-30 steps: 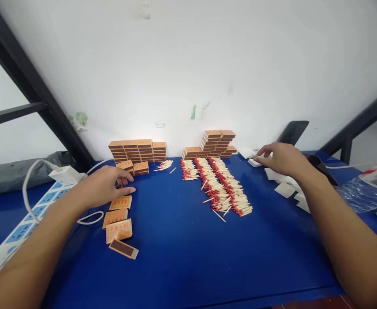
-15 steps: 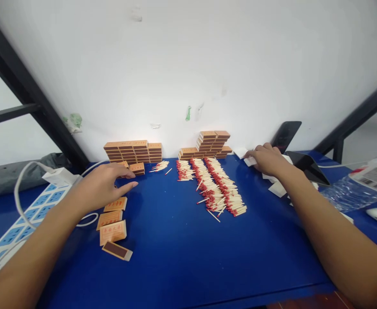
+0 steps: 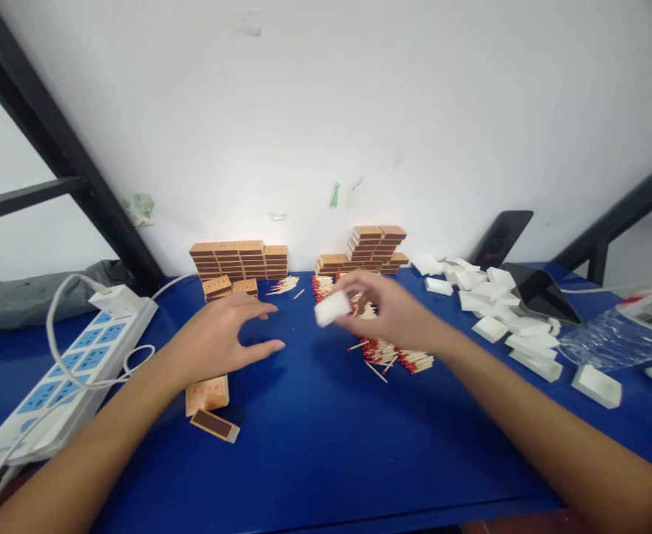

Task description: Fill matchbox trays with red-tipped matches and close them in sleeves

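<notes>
- The blue table [image 3: 314, 460] fills the near ground, and both forearms reach in over its front edge.
- Two matchbox sleeves [image 3: 208, 404] lie flat at seven o'clock of the left hand [image 3: 222, 337]. The nearer one shows its brown striking side, and the orange one is partly under the wrist.
- A white power strip [image 3: 64, 371] sits at nine o'clock of that hand, with a cable looped across it.
- The left hand is released, fingers spread and palm down. It grasps nothing, and I cannot tell whether it touches the cloth.
- At three o'clock of it, the right hand [image 3: 392, 315] pinches a white tray [image 3: 332, 308] between thumb and fingers. The tray sits at the hand's nine o'clock, lifted off the table.
- Red-tipped matches [image 3: 397, 354] lie in rows behind the right hand and show at its five o'clock.
- Loose white trays [image 3: 498, 311] are scattered at three o'clock of the right hand, well apart from it.
- Farthest, against the wall, stand the left stack of matchboxes [image 3: 239, 259] at twelve o'clock of the left hand and the right stack of matchboxes [image 3: 370, 248] at twelve o'clock of the right.
</notes>
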